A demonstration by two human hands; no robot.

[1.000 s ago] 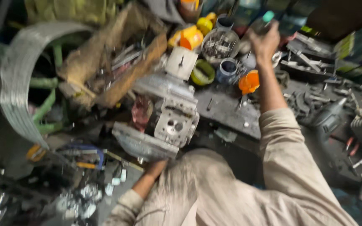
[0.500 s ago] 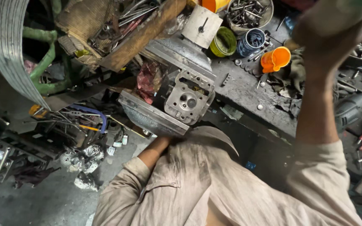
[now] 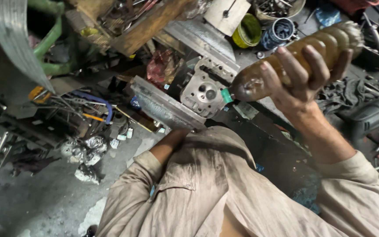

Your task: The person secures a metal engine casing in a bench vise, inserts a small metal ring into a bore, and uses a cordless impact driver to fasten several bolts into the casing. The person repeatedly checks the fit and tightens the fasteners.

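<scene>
My right hand (image 3: 301, 77) grips a ribbed brown plastic bottle (image 3: 259, 79) with a green cap, held on its side with the cap pointing left, right beside a grey metal engine head (image 3: 200, 92). The engine head rests on a flat metal plate (image 3: 165, 107) at the edge of the workbench. My left arm reaches forward under that plate; the left hand itself is hidden beneath it. My beige shirt fills the lower middle of the view.
A yellow-green tin (image 3: 247, 30) and a blue tin of screws (image 3: 279, 31) stand on the bench behind. A power drill (image 3: 369, 116) lies at right. A wooden crate (image 3: 141, 22) of tools sits at top. Wires and crumpled foil (image 3: 86, 147) litter the floor at left.
My right hand has come back from the far side of the bench holding the brown bottle, now close to the camera over the engine head. The view has tilted down.
</scene>
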